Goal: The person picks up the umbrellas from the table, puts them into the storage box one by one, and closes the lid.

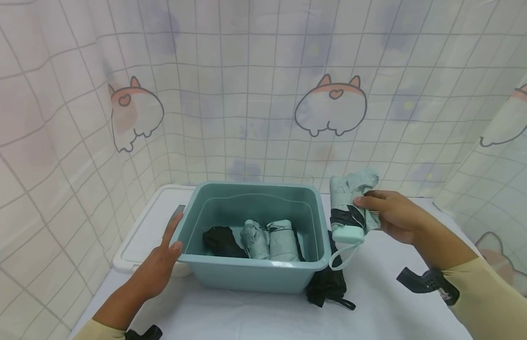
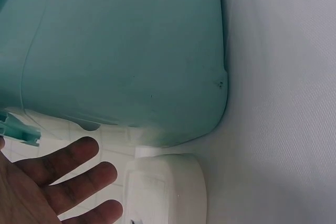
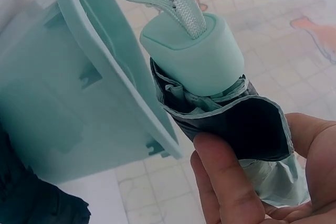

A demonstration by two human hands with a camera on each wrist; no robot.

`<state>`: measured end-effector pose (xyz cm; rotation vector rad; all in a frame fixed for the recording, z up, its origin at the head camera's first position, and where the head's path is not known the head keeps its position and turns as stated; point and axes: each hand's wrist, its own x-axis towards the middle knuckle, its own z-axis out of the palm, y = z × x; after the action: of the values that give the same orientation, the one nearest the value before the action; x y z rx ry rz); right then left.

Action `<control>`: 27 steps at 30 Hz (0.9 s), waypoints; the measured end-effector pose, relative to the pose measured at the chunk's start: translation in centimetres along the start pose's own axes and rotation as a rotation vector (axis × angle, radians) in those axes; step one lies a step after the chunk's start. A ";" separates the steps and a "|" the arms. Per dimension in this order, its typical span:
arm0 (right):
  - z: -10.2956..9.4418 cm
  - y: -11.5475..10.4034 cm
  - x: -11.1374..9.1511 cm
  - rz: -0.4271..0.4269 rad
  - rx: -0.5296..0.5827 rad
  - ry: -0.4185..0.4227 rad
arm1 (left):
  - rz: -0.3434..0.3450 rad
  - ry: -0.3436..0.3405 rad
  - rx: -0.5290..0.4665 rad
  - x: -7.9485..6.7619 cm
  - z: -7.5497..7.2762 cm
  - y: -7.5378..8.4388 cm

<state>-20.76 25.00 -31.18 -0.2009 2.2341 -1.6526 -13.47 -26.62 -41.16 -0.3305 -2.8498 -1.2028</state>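
Note:
A folded mint-green umbrella (image 1: 342,196) is in my right hand (image 1: 399,217), pinched between thumb and fingers to the right of the bin. Its handle (image 3: 194,51) points down, and a wrist strap (image 3: 184,14) hangs from that end. Loose canopy cloth shows near the fingers, with a dark band around it. My left hand (image 1: 154,269) is at the left rim of the teal plastic bin (image 1: 254,276), its fingers extended; whether it touches the rim is hard to tell. Inside lie two rolled pale-green bundles (image 1: 283,243) and a black bundle (image 1: 224,243).
A white lid (image 1: 140,231) lies left of the bin, partly behind it. On the white tablecloth (image 1: 382,293), a black cloth pouch-like item (image 1: 327,288) with a loop lies against the bin's right side. A gridded curtain (image 1: 254,108) surrounds the table.

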 end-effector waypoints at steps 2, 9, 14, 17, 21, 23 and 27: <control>0.3 -0.2 0.2 -0.002 0.004 -0.005 | 0.005 0.001 -0.001 0.0 0.0 0.0; 1.7 -0.9 0.9 -0.014 0.031 -0.024 | 0.028 0.008 -0.011 0.0 0.0 -0.3; 2.6 -1.1 1.4 -0.011 0.057 -0.038 | 0.037 0.008 -0.013 0.1 0.1 -0.3; 3.0 -1.2 1.6 -0.009 0.058 -0.040 | 0.041 0.008 -0.016 0.1 0.1 -0.3; 3.4 -1.3 1.9 -0.003 0.059 -0.036 | 0.044 0.007 -0.017 0.2 0.1 -0.2; 3.5 -1.4 2.0 0.000 0.062 -0.037 | 0.040 0.004 -0.016 0.1 0.1 -0.2; 4.0 -1.5 2.3 0.007 0.068 -0.037 | 0.031 0.001 -0.015 0.1 0.1 -0.3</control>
<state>-21.64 20.25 -31.28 -0.2048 2.1450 -1.7046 -13.59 -26.72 -41.42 -0.3728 -2.8249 -1.2193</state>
